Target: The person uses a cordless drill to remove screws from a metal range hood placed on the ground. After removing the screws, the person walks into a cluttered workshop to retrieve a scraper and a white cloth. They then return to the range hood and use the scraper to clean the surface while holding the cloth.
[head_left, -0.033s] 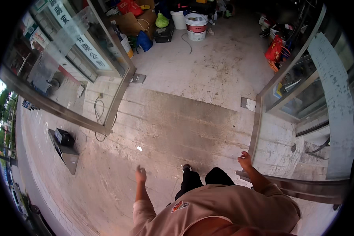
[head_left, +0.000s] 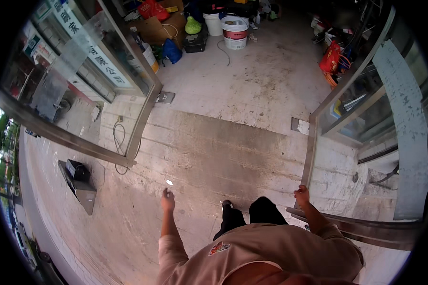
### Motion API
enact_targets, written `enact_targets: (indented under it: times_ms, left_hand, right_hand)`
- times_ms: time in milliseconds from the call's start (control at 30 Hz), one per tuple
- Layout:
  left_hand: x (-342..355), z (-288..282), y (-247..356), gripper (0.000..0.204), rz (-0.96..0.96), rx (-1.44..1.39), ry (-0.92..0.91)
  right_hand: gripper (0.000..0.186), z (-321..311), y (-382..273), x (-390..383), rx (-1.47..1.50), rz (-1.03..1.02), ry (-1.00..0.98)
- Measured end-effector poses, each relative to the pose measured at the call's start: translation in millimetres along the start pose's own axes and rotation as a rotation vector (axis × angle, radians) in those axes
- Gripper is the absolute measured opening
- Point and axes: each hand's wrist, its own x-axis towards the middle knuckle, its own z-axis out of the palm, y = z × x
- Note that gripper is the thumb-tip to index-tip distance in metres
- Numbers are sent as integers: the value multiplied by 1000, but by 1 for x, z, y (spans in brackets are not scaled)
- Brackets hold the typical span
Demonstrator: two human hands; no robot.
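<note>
My left hand [head_left: 167, 200] hangs over the pavement in front of the doorway, fingers loosely bent and a little apart, with nothing seen in it. Just beyond its fingertips a small white scrap [head_left: 169, 182] lies on the ground. On the other side, my right hand [head_left: 301, 195] is held out with fingers half curled and holds nothing visible. It overlaps the lower end of the right-hand metal door frame [head_left: 311, 153]; whether it touches the frame I cannot tell. My shoe [head_left: 227, 204] shows between the hands.
Glass doors with a metal left frame [head_left: 139, 130] flank the entrance. A metal stand with a black box [head_left: 78, 170] sits at left, near a looped cable [head_left: 119, 142]. Inside are a white-and-red bucket [head_left: 235, 34], a black case [head_left: 195, 42], a blue bag [head_left: 172, 51] and a red bag [head_left: 330, 58].
My left hand has moved slightly forward, nearer the white scrap. My right hand has shifted slightly right and back, its fingers more curled. The view has tilted a little.
</note>
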Motion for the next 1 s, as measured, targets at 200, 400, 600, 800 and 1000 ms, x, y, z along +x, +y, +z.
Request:
enact_targets:
  times_ms: [200, 400, 600, 800, 1000]
  left_hand:
    - [277, 74, 304, 41, 370, -219, -91]
    - [298, 154, 394, 48, 351, 266, -481]
    - [283, 82, 332, 57, 166, 726, -901]
    - [367, 66, 395, 50, -543, 354, -469]
    - [574, 156, 526, 47, -323, 260, -493]
  right_hand:
    - [53, -79, -29, 57, 20, 359, 277]
    - [52, -67, -138, 164, -45, 550, 248]
    - [49, -27, -422, 381, 252, 183, 80]
    - [46, 50, -691, 527, 210, -207, -149]
    - [47, 90, -754, 661, -130, -347, -150]
